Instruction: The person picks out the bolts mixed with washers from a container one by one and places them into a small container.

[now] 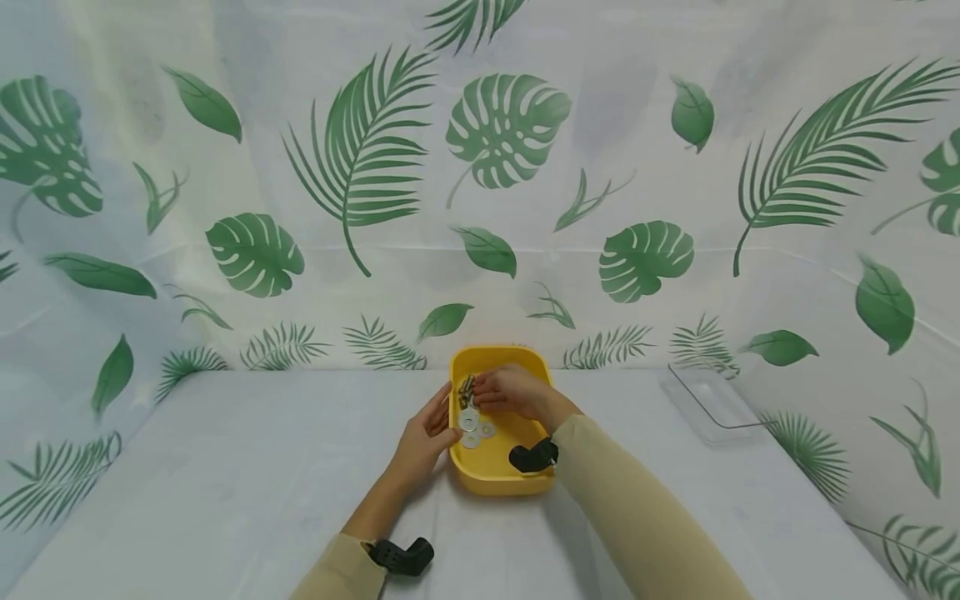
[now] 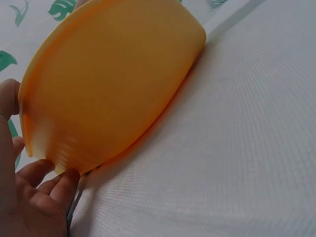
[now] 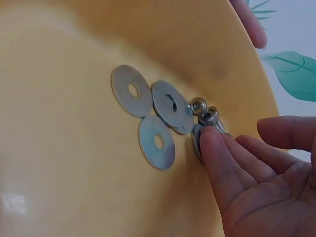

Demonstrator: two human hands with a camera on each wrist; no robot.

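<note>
A yellow plastic basin (image 1: 501,477) stands on the white-covered table. My left hand (image 1: 422,440) grips its left side, thumb at the rim and the other fingers against the outer wall, as the left wrist view of the basin (image 2: 113,84) shows. Inside it, my right hand (image 1: 517,392) reaches to the left wall with fingers nearly straight. Its fingertips (image 3: 212,140) touch small metal fasteners (image 3: 210,116) and partly cover a washer (image 3: 196,140). Several flat silver washers (image 3: 157,143) lie beside them, some overlapping.
A clear, shallow plastic container (image 1: 712,407) sits at the table's right side. White cloth with green leaf prints (image 1: 645,258) hangs behind the table and at both sides. A black wrist camera (image 1: 534,456) on the right wrist hangs over the basin.
</note>
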